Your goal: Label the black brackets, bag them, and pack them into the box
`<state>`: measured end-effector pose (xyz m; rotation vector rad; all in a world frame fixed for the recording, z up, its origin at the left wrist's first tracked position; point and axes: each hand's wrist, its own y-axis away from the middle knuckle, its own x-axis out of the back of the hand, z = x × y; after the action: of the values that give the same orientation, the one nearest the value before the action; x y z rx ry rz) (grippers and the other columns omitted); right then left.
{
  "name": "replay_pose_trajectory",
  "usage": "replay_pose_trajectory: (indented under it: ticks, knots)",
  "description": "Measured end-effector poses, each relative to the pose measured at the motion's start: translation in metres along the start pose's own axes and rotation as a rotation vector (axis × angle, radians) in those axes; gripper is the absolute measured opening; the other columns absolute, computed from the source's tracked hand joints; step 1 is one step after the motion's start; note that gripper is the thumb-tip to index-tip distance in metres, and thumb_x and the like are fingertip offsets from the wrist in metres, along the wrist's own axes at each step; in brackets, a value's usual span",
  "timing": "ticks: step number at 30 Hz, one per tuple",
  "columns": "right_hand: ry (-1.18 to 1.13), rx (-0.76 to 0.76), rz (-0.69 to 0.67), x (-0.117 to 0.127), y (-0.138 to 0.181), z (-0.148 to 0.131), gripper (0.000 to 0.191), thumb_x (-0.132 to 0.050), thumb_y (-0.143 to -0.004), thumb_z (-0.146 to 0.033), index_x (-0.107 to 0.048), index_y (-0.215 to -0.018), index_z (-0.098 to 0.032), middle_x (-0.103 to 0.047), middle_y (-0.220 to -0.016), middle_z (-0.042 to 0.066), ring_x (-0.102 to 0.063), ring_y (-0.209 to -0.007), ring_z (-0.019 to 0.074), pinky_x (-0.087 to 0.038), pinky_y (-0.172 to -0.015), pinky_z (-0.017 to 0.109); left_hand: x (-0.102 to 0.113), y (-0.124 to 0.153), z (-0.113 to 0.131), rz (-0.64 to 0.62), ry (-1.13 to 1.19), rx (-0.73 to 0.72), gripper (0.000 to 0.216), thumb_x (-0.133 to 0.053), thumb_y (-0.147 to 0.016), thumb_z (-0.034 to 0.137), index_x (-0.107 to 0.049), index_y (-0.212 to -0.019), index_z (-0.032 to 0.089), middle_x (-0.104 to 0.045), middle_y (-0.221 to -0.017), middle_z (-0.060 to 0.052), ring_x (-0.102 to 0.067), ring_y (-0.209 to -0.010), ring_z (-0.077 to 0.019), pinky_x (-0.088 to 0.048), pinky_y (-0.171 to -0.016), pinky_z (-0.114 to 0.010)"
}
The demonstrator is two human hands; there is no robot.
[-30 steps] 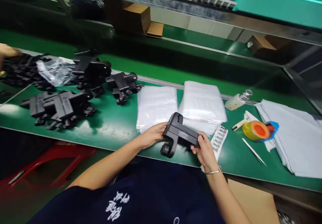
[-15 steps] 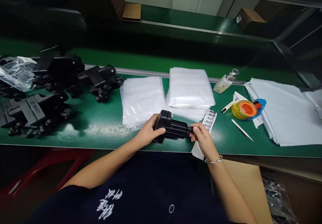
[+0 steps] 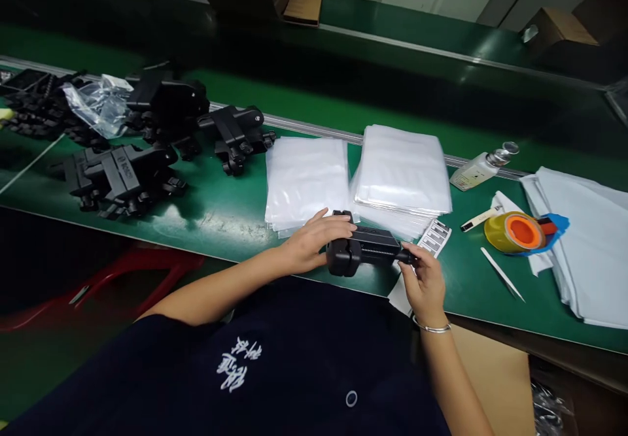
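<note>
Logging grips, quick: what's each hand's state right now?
Left hand: holding the black device at its bulky end.
Right hand: closed, pinching the device's narrow tip.

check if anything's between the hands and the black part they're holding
Nothing visible stands between them: the left hand is against one end of the black part, and the right hand grips the other.

Both forearms angle inward, left grip fairly straight, right grip pinching.
</note>
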<state>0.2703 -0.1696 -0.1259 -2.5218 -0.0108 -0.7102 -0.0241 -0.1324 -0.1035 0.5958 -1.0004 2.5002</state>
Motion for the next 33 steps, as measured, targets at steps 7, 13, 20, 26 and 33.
replay_pose_trajectory:
  ticks: [7, 13, 20, 26, 33]
  knots:
    - [0.084, 0.114, 0.021, -0.001, -0.005, -0.009, 0.043, -0.063, -0.086, -0.008, -0.054, -0.124, -0.025, -0.068, -0.116, 0.008, -0.066, -0.112, 0.0215, -0.06, -0.091, 0.041, 0.009, 0.004, 0.005, -0.013, -0.149, 0.0, 0.031, -0.053, -0.093, 0.019, -0.053, -0.124, 0.023, -0.069, -0.123, -0.01, -0.055, -0.129, -0.0219, -0.024, -0.119, -0.054]
    - [0.257, 0.34, -0.003, 0.002, -0.026, -0.027, 0.051, -0.068, -0.082, -0.003, -0.055, -0.127, -0.023, -0.071, -0.111, 0.008, -0.07, -0.103, 0.02, -0.062, -0.085, 0.036, 0.024, 0.005, 0.006, 0.049, -0.124, -0.052, 0.045, -0.057, -0.093, 0.022, -0.042, -0.135, 0.023, -0.069, -0.123, -0.012, -0.059, -0.125, -0.021, -0.033, -0.114, -0.053]
    - [0.25, 0.44, 0.162, 0.005, -0.034, -0.039, 0.058, -0.073, -0.074, 0.003, -0.06, -0.122, -0.025, -0.071, -0.117, 0.004, -0.073, -0.092, 0.0172, -0.064, -0.074, 0.03, 0.05, -0.011, 0.039, 0.187, -0.349, -0.375, 0.03, -0.047, -0.097, 0.023, -0.046, -0.126, 0.031, -0.071, -0.12, 0.004, -0.058, -0.125, -0.009, -0.014, -0.125, -0.039]
    - [0.31, 0.444, 0.092, 0.003, -0.041, -0.045, 0.062, -0.072, -0.075, 0.003, -0.057, -0.127, -0.025, -0.071, -0.118, 0.005, -0.073, -0.094, 0.018, -0.064, -0.075, 0.031, 0.056, -0.007, 0.032, 0.185, -0.335, -0.301, 0.025, -0.045, -0.097, 0.021, -0.049, -0.122, 0.028, -0.072, -0.119, 0.0, -0.058, -0.125, -0.0114, -0.024, -0.122, -0.043]
    - [0.386, 0.414, -0.041, -0.004, -0.038, -0.048, 0.062, -0.068, -0.084, -0.007, -0.048, -0.139, -0.029, -0.07, -0.119, 0.008, -0.071, -0.102, 0.0214, -0.065, -0.081, 0.036, 0.056, 0.015, 0.014, 0.032, -0.18, -0.111, 0.036, -0.059, -0.09, 0.017, -0.053, -0.119, 0.037, -0.065, -0.13, -0.002, -0.06, -0.124, -0.02, -0.028, -0.117, -0.053]
